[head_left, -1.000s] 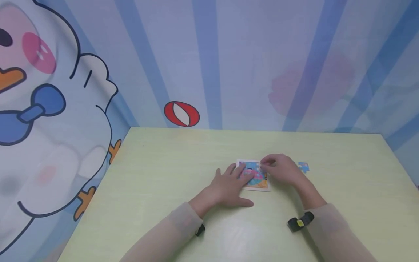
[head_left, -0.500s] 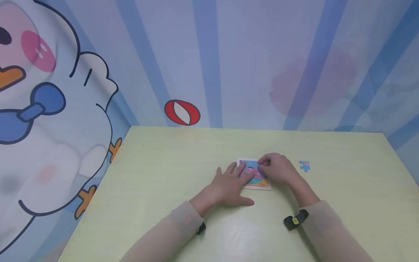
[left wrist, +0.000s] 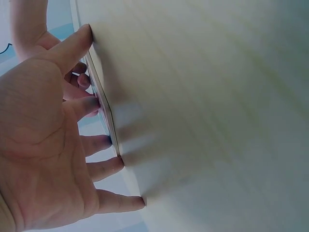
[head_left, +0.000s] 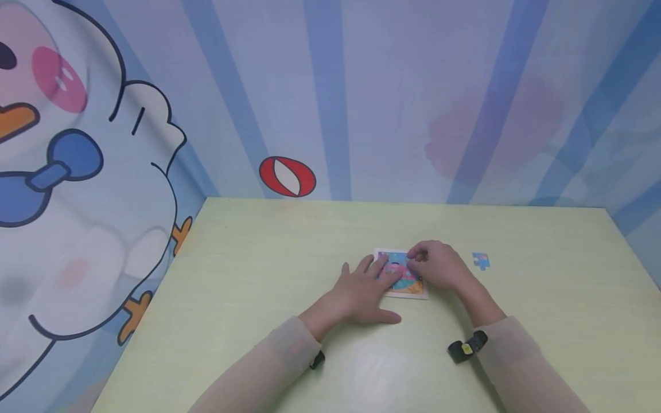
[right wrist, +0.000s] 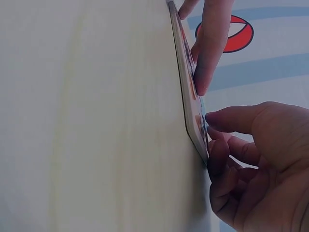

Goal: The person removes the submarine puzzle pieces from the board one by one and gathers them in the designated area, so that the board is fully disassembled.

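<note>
A small jigsaw puzzle [head_left: 408, 288] in a white-edged tray lies on the table, with a pink and blue picture. My left hand [head_left: 360, 292] is spread out, its fingertips resting on the puzzle's left side and the thumb on the table below it. At the puzzle's upper right, my right hand [head_left: 439, 265] pinches a puzzle piece between thumb and curled fingers, mostly hidden by the hand. The right wrist view has the right thumb [right wrist: 231, 118] touching the puzzle's face near its edge. A loose blue puzzle piece [head_left: 481, 261] lies right of the right hand.
The pale yellow-green table [head_left: 268, 246] ends at a blue-striped backdrop [head_left: 382, 115]. On the left, a wall bears a large cartoon bird [head_left: 119, 229]. Black bands show at both sleeve cuffs, one with a small yellow mark [head_left: 467, 349].
My right hand has shifted slightly left, further over the puzzle's upper right, and then stays there. More of the loose piece shows now. The left hand holds its place.
</note>
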The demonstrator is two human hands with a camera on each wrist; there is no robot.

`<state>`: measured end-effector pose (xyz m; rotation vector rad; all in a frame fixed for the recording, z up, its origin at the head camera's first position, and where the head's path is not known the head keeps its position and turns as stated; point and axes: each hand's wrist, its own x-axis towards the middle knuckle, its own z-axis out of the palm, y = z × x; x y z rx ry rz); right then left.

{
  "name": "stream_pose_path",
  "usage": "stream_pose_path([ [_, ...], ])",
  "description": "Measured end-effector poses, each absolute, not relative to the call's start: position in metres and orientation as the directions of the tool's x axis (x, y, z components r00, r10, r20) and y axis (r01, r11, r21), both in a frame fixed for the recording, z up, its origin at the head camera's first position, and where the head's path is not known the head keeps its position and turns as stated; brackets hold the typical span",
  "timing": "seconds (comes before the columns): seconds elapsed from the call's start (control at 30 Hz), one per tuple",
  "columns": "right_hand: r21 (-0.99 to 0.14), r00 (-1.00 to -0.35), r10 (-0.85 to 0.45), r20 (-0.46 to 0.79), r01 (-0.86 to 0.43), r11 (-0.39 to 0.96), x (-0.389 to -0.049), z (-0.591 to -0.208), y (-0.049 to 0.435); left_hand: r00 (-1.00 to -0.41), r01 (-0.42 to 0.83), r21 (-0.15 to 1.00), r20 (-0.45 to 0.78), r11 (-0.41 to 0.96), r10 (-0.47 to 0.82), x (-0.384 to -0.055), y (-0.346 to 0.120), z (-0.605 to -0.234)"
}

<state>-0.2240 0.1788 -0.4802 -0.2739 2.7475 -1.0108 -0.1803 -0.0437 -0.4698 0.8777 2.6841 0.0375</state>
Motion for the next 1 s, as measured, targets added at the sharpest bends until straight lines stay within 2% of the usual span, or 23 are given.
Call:
stream_pose_path([
  [0.53, -0.657, -0.967, -0.210, -0.145, -0.065, 0.751, -0.2250, -0.4826, 0.1790, -0.758, 0.573, 0.131, -0.288, 0.809, 0.585, -0.1807, -0.0436, -0.4711],
  [1.0, -0.668, -0.969, -0.217, -0.115, -0.087, 0.740, -0.2247, -0.4819, 0.1803, -0.760, 0.565, 0.147, -0.290, 0.812, 0.582, -0.1794, -0.0441, -0.4679],
])
